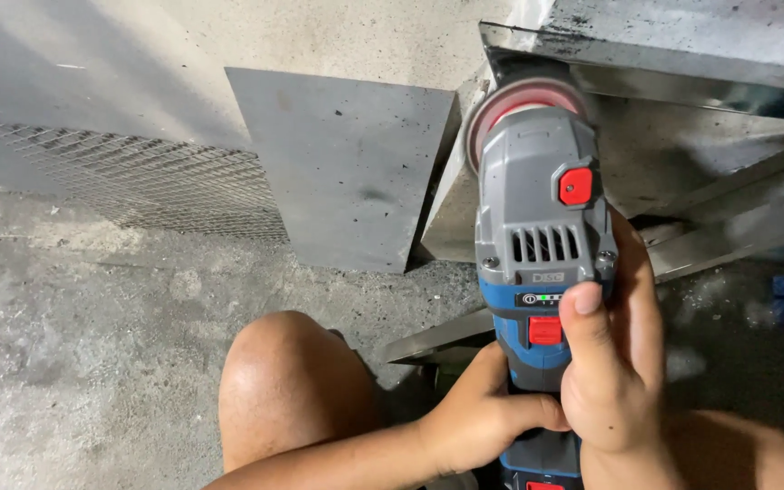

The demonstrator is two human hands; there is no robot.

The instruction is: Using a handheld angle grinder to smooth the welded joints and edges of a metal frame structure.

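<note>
Blue-grey angle grinder [537,227] gripped by both hands.
Left hand [478,413] wraps its handle; right hand [614,363] clasps the body; disc [501,100] ahead meets metal frame [682,136].

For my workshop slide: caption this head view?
Both hands, left hand and right hand, hold a blue-grey cordless angle grinder against a metal frame.

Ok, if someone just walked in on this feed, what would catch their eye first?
The blue and grey cordless angle grinder in the centre, with its red buttons, gripped by the right hand on its side and the left hand lower on the body. Its disc meets the edge of a steel frame at upper right. A flat metal sheet leans against the wall beside it.
</note>
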